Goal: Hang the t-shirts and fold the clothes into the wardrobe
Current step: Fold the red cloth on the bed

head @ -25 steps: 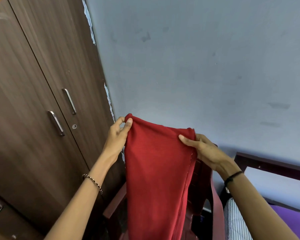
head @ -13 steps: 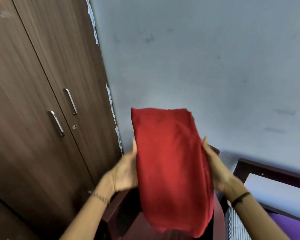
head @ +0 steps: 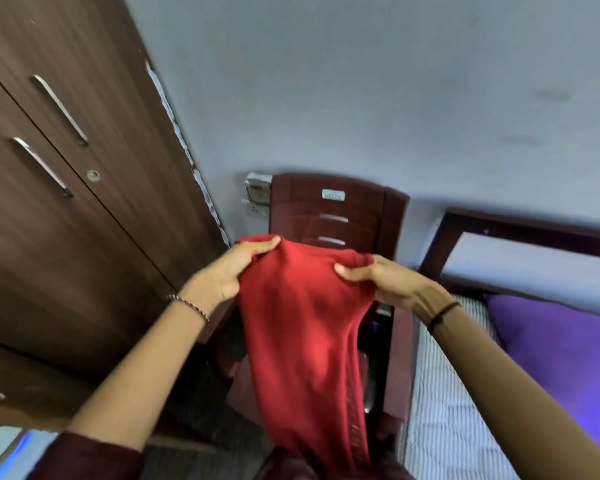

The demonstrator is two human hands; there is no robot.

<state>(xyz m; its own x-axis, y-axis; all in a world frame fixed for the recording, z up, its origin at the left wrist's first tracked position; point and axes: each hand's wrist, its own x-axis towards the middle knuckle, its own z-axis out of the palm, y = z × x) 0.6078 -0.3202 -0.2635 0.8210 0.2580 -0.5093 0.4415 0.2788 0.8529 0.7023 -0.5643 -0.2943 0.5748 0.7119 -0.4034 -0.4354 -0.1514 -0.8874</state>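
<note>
A red cloth (head: 305,334) hangs folded lengthwise in front of me, its lower end dropping out of view at the bottom. My left hand (head: 229,271) pinches its top left corner. At the top right edge my right hand (head: 385,278) grips the fabric with the thumb on the front. The brown wooden wardrobe (head: 49,220) stands at the left with both doors closed; two metal handles (head: 60,109) and a keyhole show on them.
A dark red plastic chair (head: 340,209) stands behind the cloth against the grey wall. To the right is a bed with a dark headboard (head: 520,230), a striped sheet (head: 444,410) and a purple pillow (head: 561,344). A wall socket (head: 255,194) sits beside the chair.
The cloth was flipped up and folded over, then came down lower. Both hands now grip its top edge again. My view has tilted down, showing the chair and bed.
</note>
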